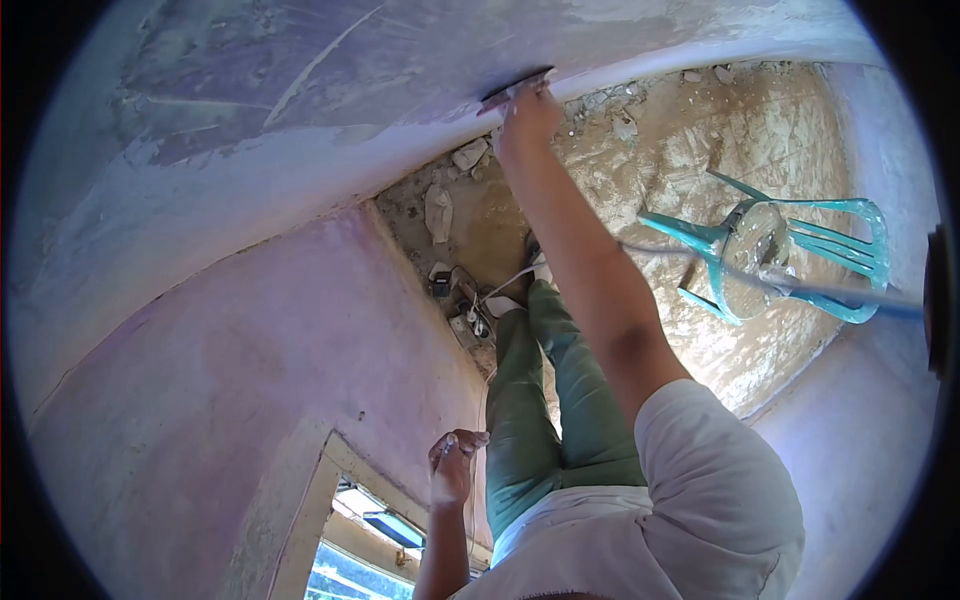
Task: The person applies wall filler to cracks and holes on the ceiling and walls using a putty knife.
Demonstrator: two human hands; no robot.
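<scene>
My right hand [532, 115] is closed on a flat trowel [516, 90], whose blade lies against the wall [330, 90] at the top of the view. Grey-violet patches and pale streaks mark that wall. Lower down, my left hand [455, 462] is held near my left thigh, with its fingers curled in; a small pale thing shows at the fingers, too small to name.
A turquoise plastic chair [865, 255] with a stained seat stands on the dirty floor [690, 130] at the right. Rubble [438, 212] and cords lie in the corner by my feet. A cable crosses at the right. A window [365, 530] is at the bottom left.
</scene>
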